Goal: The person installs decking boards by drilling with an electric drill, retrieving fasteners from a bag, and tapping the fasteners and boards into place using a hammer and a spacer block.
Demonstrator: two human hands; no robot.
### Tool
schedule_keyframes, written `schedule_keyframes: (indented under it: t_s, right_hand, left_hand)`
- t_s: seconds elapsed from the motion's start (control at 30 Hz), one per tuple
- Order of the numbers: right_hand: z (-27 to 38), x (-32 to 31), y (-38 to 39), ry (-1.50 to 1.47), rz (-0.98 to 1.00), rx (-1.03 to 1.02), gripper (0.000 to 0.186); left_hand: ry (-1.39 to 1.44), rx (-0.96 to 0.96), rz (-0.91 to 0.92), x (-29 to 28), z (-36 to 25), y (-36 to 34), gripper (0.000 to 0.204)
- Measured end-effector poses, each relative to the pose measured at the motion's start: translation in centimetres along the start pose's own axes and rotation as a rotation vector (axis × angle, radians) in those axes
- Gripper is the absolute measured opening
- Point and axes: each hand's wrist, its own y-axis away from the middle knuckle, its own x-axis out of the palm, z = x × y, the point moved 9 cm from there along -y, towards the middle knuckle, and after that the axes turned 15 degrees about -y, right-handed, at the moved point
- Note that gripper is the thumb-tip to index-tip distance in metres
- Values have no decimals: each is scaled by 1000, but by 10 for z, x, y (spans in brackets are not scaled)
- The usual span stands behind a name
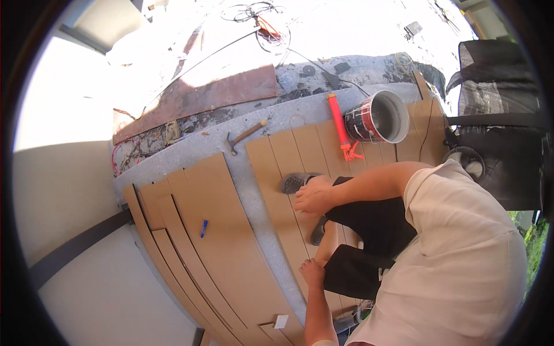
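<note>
I am squatting over tan floorboards [268, 190], in black shorts and grey clogs [295, 182]. My right hand [314, 197] hangs beside one clog, its back toward the view; the fingers look loosely bent and apart, with nothing seen in them. My left hand [312, 271] lies at the hem of the black shorts [349, 274], next to my shin. Its fingers are curled, and what they hold, if anything, is hidden. A claw hammer [246, 136] with a wooden handle lies ahead on the grey strip. To the right, a red caulking gun [340, 126] lies on the boards.
A paint-stained bucket [378, 118] lies beside the caulking gun. Tan planks [213, 230], a blue pen [204, 228] and a small white block [281, 321] are at the left. A cable [202, 59] crosses the rubble ground beyond. A pale wall [69, 155] bounds the left side.
</note>
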Motion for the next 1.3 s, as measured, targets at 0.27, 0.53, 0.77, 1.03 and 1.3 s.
schedule_keyframes:
  t_s: [0.27,0.53,0.77,1.03,1.3]
  right_hand:
    - [-73,-40,144,112,-230,369,22]
    - [-98,-221,186,-580,-399,962,24]
    - [-135,-221,390,-784,-866,1355,22]
    - [-155,-278,475,-731,-877,1522,30]
    - [-297,-449,442,-700,-1400,1484,24]
  left_hand:
    - [790,171,41,-330,-147,-74,34]
    - [205,-117,-4,-472,-37,-129,32]
    - [309,-146,292,-499,-52,-148,33]
    - [283,63,378,-574,-92,-214,33]
    - [-101,222,401,-663,-114,-439,29]
